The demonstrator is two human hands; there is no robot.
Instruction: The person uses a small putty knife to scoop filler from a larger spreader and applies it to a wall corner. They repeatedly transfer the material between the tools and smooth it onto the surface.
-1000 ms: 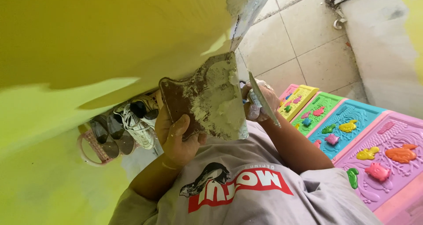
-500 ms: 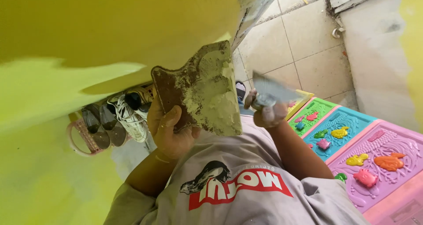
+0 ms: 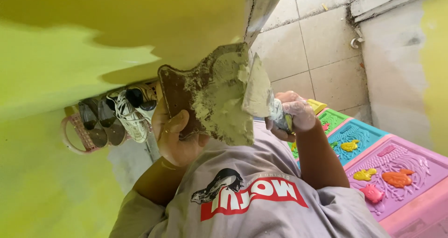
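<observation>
Putty board [image 3: 205, 96] in curled fingers [image 3: 179, 124]

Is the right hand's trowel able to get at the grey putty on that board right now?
Probably yes. The right hand holds the trowel with its blade already against the putty on the board, which the left hand tilts toward it. Nothing lies between them.

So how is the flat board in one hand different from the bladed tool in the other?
The board, held in the left hand, is broad, brownish and carries a thick heap of grey-green putty. The putty knife, gripped by the right hand, is narrower and its blade is thin. The board faces the camera; the putty knife meets it edge-on along the board's right side. Both are smeared with the same paste.
</observation>
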